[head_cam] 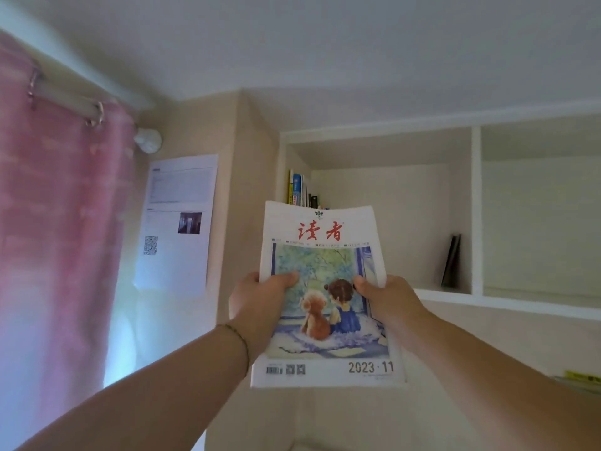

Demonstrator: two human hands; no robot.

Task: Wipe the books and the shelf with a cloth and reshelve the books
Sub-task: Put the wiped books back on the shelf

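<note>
A magazine (pixel 325 242) with red title characters, a picture of a child and a dog, and "2023·11" on its cover is held up in front of a white wall shelf (pixel 474 297). My left hand (pixel 257 304) grips its left edge, thumb on the cover. My right hand (pixel 387 297) grips its right edge the same way. Several books (pixel 300 190) stand upright at the left end of the left compartment, just above the magazine's top edge. A thin dark book (pixel 451 262) leans against that compartment's right wall. No cloth is in view.
A pink curtain (pixel 58 222) hangs on a rod at the left. A printed paper notice (pixel 177 222) is stuck on the wall beside it. The shelf's right compartment (pixel 540 222) shows no books. A yellow-edged stack (pixel 582 380) shows at the right edge.
</note>
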